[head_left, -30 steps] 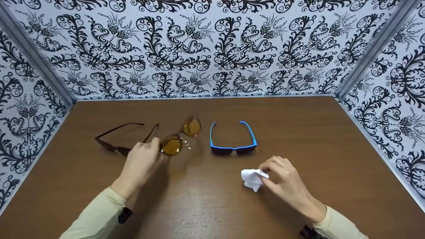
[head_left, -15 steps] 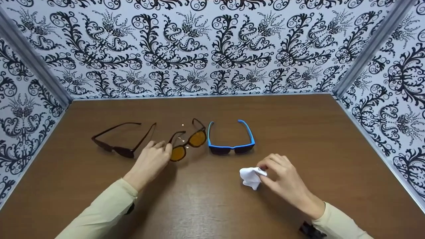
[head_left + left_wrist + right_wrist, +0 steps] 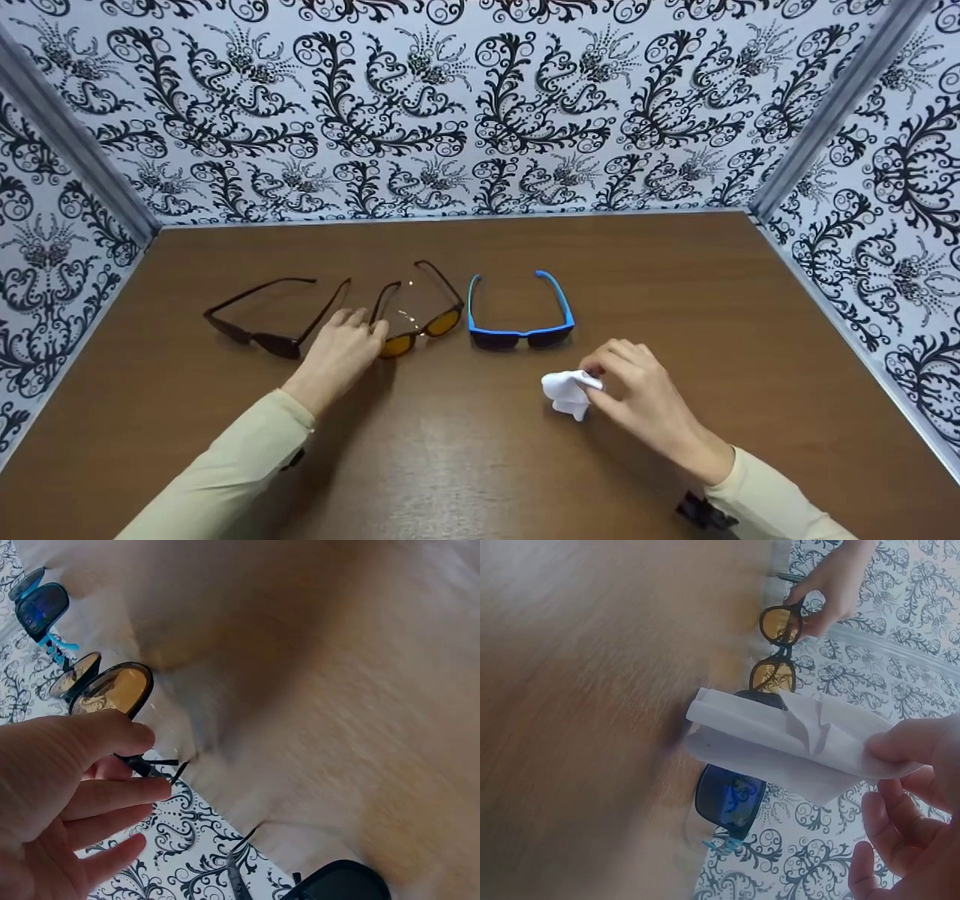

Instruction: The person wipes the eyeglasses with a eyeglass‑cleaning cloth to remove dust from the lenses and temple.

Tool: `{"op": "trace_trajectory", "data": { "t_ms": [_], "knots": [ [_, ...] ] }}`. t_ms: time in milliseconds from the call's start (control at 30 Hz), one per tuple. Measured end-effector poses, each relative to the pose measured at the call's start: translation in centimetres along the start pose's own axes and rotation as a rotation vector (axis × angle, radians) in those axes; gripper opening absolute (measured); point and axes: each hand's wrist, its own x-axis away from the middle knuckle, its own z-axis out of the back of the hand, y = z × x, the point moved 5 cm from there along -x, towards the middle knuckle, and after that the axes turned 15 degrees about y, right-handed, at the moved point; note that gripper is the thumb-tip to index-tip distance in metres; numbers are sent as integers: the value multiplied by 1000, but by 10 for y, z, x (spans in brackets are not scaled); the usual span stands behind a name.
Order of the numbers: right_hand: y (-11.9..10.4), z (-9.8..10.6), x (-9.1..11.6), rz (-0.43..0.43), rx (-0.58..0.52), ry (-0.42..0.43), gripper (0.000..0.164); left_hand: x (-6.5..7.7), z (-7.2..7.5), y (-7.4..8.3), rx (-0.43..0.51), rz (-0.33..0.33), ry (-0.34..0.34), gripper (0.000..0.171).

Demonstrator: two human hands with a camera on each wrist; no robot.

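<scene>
My left hand [image 3: 341, 352] pinches the left corner of a pair of amber-lensed sunglasses [image 3: 441, 324] between thumb and index finger. These sunglasses stand on the table with their dark temples unfolded toward the back wall. In the left wrist view the thumb covers part of the near amber lens [image 3: 124, 690], and the other fingers are spread. A folded white cloth [image 3: 566, 394] is pinched between the thumb and fingers of my right hand [image 3: 649, 409], held in front of blue-framed sunglasses [image 3: 523, 335]. In the right wrist view the cloth [image 3: 780, 739] partly hides the blue pair.
Dark brown sunglasses [image 3: 276, 343] lie unfolded just left of my left hand. The brown wooden table [image 3: 450, 457] is enclosed by black-and-white patterned walls [image 3: 480, 112] at the back and both sides.
My left hand has moved the amber sunglasses from a raised, tilted position down and right to the table, between the other two pairs. The right hand with the cloth has barely moved.
</scene>
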Motion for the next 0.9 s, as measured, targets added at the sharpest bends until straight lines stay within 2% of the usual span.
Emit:
{"op": "trace_trajectory", "data": {
  "t_ms": [67,133,233,300,467,667,800,900],
  "knots": [
    [0,0,-1,-1,2,-3,34,-3,3,-2,7,35,-81,27],
    [1,1,-3,-7,2,-6,34,-9,7,-3,23,78,-191,30],
    [2,2,-5,-13,-2,-2,34,-27,15,-2,75,124,-321,35],
    [1,2,-6,-8,-6,3,34,-43,18,1,122,133,-370,38],
    [0,4,-7,4,-15,10,33,-77,14,19,203,76,-430,46],
    [1,7,-8,1,-4,11,34,-103,-10,44,220,-25,-514,54],
    [1,8,-8,-1,6,12,34,-111,-29,56,199,-96,-524,42],
    [1,8,-8,-6,10,9,34,-113,-39,61,190,-144,-460,24]
  ]
}}
